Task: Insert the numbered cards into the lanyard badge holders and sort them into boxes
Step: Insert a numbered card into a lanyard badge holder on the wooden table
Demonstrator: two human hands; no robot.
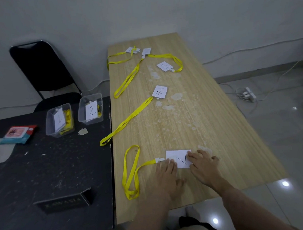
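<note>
A white numbered card [179,158] lies in or on a badge holder near the front of the wooden table [211,128]. My left hand [167,175] rests fingertips on its left edge beside the white clip [159,160]. My right hand [203,167] presses its right edge with fairly straight fingers. The holder's yellow lanyard [130,172] loops off to the left. Three more carded badges [160,92] [165,66] [132,50] with yellow lanyards lie farther back. Two clear boxes labelled 1 [59,120] and 2 [91,111] stand on the black table [42,168], with yellow lanyards inside.
On the black table lie a black carton [63,203] near the front and a pack of wipes [18,134] at the left. A black chair [43,69] stands behind the boxes. A power strip [248,94] and cables lie on the floor at the right.
</note>
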